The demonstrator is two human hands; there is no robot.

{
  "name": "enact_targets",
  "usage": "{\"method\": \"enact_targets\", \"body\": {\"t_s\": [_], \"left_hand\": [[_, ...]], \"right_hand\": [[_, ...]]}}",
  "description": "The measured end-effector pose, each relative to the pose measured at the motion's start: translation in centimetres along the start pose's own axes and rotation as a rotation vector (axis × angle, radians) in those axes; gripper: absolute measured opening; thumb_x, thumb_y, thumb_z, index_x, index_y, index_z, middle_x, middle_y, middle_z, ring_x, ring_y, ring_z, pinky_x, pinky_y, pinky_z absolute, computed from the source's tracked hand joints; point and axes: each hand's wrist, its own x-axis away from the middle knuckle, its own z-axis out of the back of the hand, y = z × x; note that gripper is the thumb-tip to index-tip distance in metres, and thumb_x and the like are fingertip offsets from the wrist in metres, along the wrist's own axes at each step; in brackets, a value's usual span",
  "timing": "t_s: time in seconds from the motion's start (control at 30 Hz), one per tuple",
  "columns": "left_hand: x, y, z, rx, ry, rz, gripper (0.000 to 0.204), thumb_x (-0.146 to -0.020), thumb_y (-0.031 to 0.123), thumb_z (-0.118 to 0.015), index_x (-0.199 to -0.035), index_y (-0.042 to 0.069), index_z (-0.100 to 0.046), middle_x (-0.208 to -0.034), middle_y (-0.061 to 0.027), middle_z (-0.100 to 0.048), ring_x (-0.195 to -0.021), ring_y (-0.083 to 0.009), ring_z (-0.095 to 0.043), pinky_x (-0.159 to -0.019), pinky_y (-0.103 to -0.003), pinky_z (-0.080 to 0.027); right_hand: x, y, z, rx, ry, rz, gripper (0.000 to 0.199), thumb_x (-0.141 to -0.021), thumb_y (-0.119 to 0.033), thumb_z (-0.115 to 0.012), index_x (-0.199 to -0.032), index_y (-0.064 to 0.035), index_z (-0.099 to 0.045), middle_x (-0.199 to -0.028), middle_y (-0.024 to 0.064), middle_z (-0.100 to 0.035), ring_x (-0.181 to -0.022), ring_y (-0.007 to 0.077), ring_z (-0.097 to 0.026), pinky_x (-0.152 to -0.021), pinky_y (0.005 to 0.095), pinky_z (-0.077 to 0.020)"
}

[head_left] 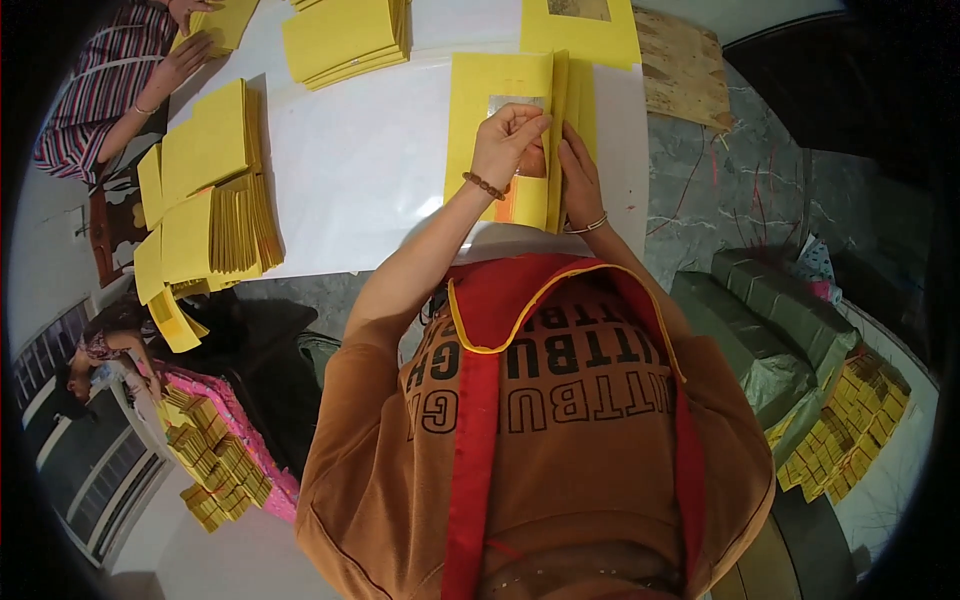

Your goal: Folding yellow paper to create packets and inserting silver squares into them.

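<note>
A yellow paper sheet (470, 90) with a silver patch and an orange patch lies on the white table before me, its right part folded up into standing layers (558, 90). My left hand (508, 145), with a brown bead bracelet at the wrist, is closed, fingers curled and thumb tip at the left side of the fold. The paper's edge seems pinched there. Against the right side of the same fold rests my right hand (581, 185), fingers stretched upward along it; its thumb is hidden. More yellow paper (590, 90) lies beneath, to the right.
Stacks of folded yellow paper stand on the white table (340, 170) at the far middle (345, 40) and left (215, 140). A co-worker's hands (185, 65) touch yellow paper at far left. Another yellow sheet (600, 35) lies beyond mine. Green wrapped bundles (760, 330) sit at right.
</note>
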Motion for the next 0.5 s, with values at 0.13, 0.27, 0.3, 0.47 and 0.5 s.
{"method": "enact_targets", "body": {"t_s": [0.13,0.27,0.3,0.47,0.5], "left_hand": [[0.02,-0.16,0.22,-0.029,-0.007,0.000,0.016,-0.081,0.008,-0.063,-0.093,-0.002,-0.056,-0.075,-0.0028,-0.060,-0.063,-0.0063,-0.055,-0.057,-0.018,-0.046],[-0.11,-0.24,0.29,-0.004,-0.035,-0.003,0.017,-0.081,0.007,-0.062,-0.094,-0.002,-0.056,-0.075,-0.0029,-0.060,-0.063,-0.0061,-0.055,-0.056,-0.018,-0.046],[-0.12,-0.18,0.27,-0.020,-0.041,-0.001,0.017,-0.082,0.007,-0.062,-0.095,-0.002,-0.055,-0.075,-0.0029,-0.060,-0.063,-0.0062,-0.055,-0.055,-0.018,-0.046],[-0.08,-0.04,0.12,-0.003,-0.023,0.010,0.018,-0.082,0.008,-0.062,-0.096,-0.002,-0.055,-0.075,-0.0032,-0.060,-0.063,-0.0069,-0.056,-0.055,-0.018,-0.046],[-0.08,0.00,0.13,-0.038,-0.016,0.025,0.018,-0.082,0.008,-0.062,-0.096,-0.002,-0.055,-0.075,-0.0035,-0.060,-0.064,-0.0072,-0.056,-0.055,-0.018,-0.047]], "right_hand": [[0.02,0.09,-0.03,0.054,0.006,0.010,0.046,-0.093,-0.020,-0.039,-0.130,0.0054,-0.032,-0.128,0.0142,-0.041,-0.117,0.0185,-0.040,-0.098,0.0275,-0.0302],[-0.11,0.44,0.14,0.021,0.008,0.003,0.046,-0.093,-0.021,-0.039,-0.130,0.0062,-0.032,-0.129,0.0148,-0.041,-0.118,0.0190,-0.039,-0.099,0.0276,-0.0292],[-0.17,0.51,0.21,0.018,0.012,0.000,0.046,-0.093,-0.020,-0.040,-0.130,0.0065,-0.032,-0.130,0.0150,-0.040,-0.119,0.0192,-0.038,-0.100,0.0275,-0.0287],[-0.25,0.74,0.45,0.051,0.029,-0.015,0.047,-0.093,-0.020,-0.040,-0.130,0.0069,-0.032,-0.132,0.0157,-0.039,-0.121,0.0202,-0.037,-0.101,0.0279,-0.0274],[-0.28,0.84,0.55,0.057,0.026,-0.014,0.047,-0.093,-0.020,-0.040,-0.130,0.0070,-0.032,-0.132,0.0159,-0.038,-0.121,0.0204,-0.037,-0.101,0.0280,-0.0271]]}}
